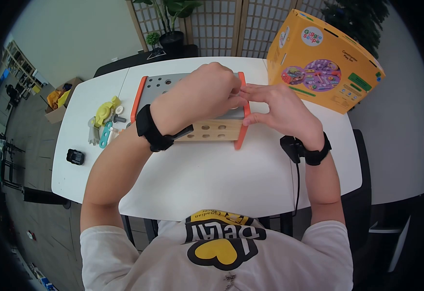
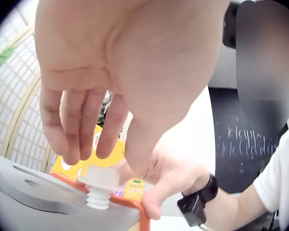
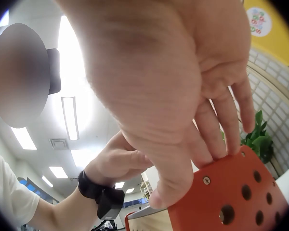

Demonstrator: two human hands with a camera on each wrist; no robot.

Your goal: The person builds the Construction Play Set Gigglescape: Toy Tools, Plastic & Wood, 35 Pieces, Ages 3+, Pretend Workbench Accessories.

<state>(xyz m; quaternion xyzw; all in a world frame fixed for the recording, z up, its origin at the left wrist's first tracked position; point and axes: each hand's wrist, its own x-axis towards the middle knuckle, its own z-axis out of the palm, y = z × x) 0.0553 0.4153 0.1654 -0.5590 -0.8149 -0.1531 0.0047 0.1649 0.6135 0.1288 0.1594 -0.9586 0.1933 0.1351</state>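
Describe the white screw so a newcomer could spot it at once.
Find the toy workbench on the table. On its grey top, beside the orange end panel nearest the yellow box, stands the screw. Its wide white head and ridged shaft stand out against the grey.

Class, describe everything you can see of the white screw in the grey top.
The white screw looks plastic, with a blocky head, wide collar beneath and thick threaded shank. It stands roughly upright in the grey top near the orange side panel, some thread showing. Fingers of the left hand hang about its head; whether they touch it is unclear.
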